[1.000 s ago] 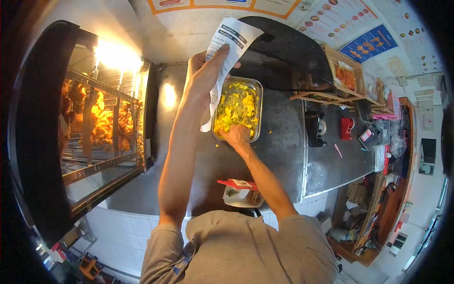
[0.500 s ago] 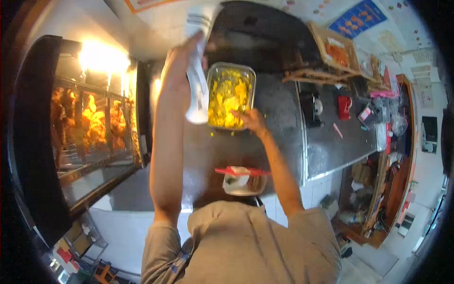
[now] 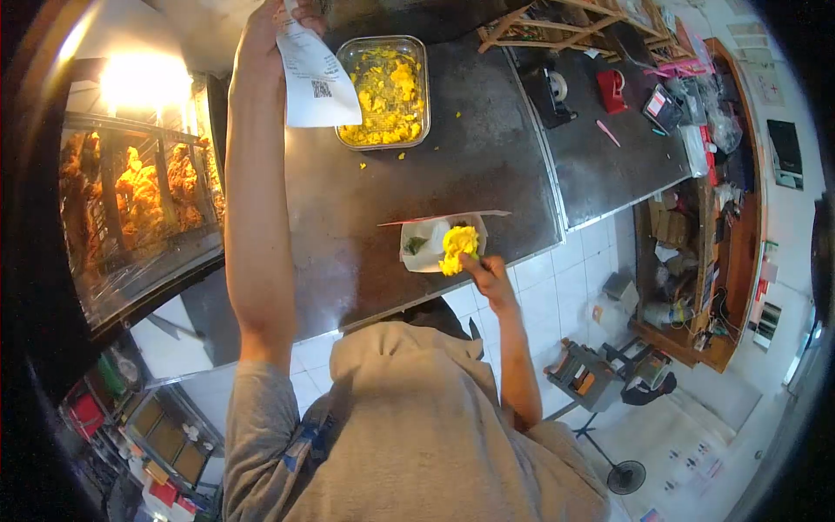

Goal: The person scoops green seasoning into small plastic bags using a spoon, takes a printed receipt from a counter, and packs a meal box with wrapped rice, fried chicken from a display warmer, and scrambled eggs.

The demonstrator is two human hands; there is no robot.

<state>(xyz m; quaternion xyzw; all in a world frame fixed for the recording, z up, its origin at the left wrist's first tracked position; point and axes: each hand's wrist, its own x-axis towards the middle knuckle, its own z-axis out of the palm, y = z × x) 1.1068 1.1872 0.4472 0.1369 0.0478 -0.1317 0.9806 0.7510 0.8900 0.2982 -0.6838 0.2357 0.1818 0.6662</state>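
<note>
My left hand (image 3: 304,16) is raised at the top of the view, its fingers closed on a white printed receipt (image 3: 315,74) with a square code. Beside the receipt lies a clear-rimmed rectangular tray (image 3: 426,96) holding crumbly yellow food (image 3: 383,132) like scrambled egg. My right hand (image 3: 494,283) grips a clump of yellow food (image 3: 461,248) at the right part of a white food box (image 3: 420,261). Inside the box are dark green leaves (image 3: 416,245) and something white. A thin red edge (image 3: 435,219) runs along the box's far side.
Left is a lit glass cabinet (image 3: 143,187) with browned fried food. Yellow crumbs (image 3: 401,157) lie on the dark counter (image 3: 348,196). To the right are a tape dispenser (image 3: 552,96), a red holder (image 3: 611,91), a pink pen (image 3: 608,132) and a wooden rack (image 3: 557,35).
My right hand has moved from the tray to the food box, carrying a yellow clump. The view has shifted, and the receipt in my left hand now faces the camera.
</note>
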